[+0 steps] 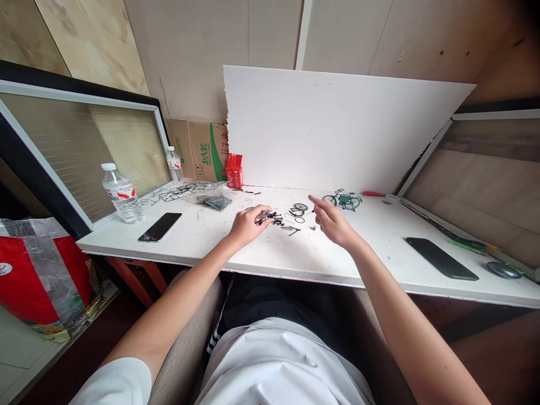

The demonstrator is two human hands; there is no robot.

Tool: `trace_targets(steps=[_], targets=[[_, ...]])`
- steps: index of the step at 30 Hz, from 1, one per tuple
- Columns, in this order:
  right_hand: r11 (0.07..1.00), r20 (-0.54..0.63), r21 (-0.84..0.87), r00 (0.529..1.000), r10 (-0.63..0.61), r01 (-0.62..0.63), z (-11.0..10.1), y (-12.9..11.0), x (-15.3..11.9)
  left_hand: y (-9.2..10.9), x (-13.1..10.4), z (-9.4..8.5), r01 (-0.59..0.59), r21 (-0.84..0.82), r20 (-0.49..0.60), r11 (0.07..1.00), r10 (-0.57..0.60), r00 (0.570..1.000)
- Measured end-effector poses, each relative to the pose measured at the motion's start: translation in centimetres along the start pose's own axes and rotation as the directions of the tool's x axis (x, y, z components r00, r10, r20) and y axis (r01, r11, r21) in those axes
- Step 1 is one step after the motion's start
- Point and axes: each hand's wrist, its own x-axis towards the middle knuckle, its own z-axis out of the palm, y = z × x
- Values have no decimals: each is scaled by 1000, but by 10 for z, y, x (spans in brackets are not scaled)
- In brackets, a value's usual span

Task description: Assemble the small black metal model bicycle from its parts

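My left hand [248, 225] is closed, with thumb and fingertips pinching a dark, spindly plastic model part [265, 217]. Its exact shape is partly hidden by the fingers. To the right, my right hand [331, 220] hovers over the table, index finger stretched out and the other fingers bent. I see nothing clearly held in it. Between the hands lie small model wheels [300, 207], a thin ring [299, 220] and a flat grey piece with a black rod [291, 229]. Behind my right hand stands a green model bicycle [343, 199].
On the white table [202, 239] lie a phone [160, 227], a bag of parts [215, 201], part frames [179, 192] and a black slab-like device [442, 259]. Water bottles [122, 194], a red box [234, 171] and a carton [202, 149] stand left. A white board [337, 129] leans behind.
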Motion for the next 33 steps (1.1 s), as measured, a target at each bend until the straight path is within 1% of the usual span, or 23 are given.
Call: trace_targets(steps=[4,7,9,11,15,18,21,23,28,33], targets=[[978,-100,147,986,-136,150,-3,-27,-4,13,-1,1,-22,-35,30,999,23,999],[956,-192,211,968,-164,204,-3,-41,-7,21,-2,2,-39,-39,63,999,41,997],[948,-216,223,960,-179,227,-1,-45,-8,25,-3,3,-43,-27,78,999,45,996],[945,-204,239,963,-175,222,2,-45,-9,27,-3,4,-42,-32,84,999,45,995],[950,-130,245,978,-163,191,7,-43,-10,31,-4,4,-48,-40,89,998,52,995],[948,-98,251,979,-177,196,8,-43,-10,32,-5,4,-72,-17,95,997,74,993],[959,-80,211,981,-177,190,9,-44,-10,31,-4,3,-101,19,98,995,98,990],[962,-82,192,980,-179,192,10,-44,-10,30,-3,1,-114,48,86,992,110,990],[956,-112,213,977,-182,202,15,-43,-10,28,0,-3,-154,77,38,985,151,988],[954,-128,218,975,-179,204,18,-42,-10,27,1,-4,-171,89,39,981,168,985]])
